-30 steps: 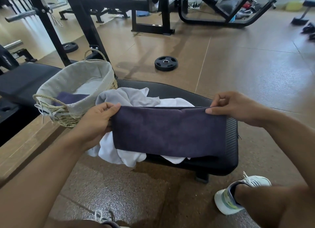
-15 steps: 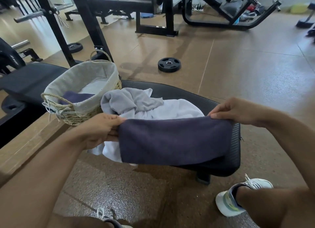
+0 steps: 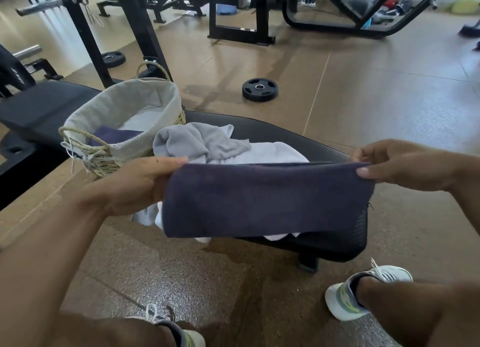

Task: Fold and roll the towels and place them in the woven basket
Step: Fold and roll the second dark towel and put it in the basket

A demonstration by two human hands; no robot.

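A folded dark purple towel (image 3: 262,200) hangs stretched between my hands above the black bench (image 3: 335,239). My left hand (image 3: 137,184) pinches its upper left corner and my right hand (image 3: 397,163) pinches its upper right corner. Behind it on the bench lie a crumpled grey towel (image 3: 197,141) and a white towel (image 3: 270,154), partly hidden by the purple one. The woven basket (image 3: 104,162) with a pale cloth liner stands on the bench's left end, and a dark purple towel (image 3: 114,135) lies inside it.
A black weight plate (image 3: 259,89) lies on the brown floor beyond the bench. Black rack posts (image 3: 145,32) and gym machines stand at the back. A second black pad (image 3: 39,108) is at the left. My shoes (image 3: 363,292) rest on the floor below.
Both hands dipped with the purple towel, then raised it again. The towel stays stretched flat between them.
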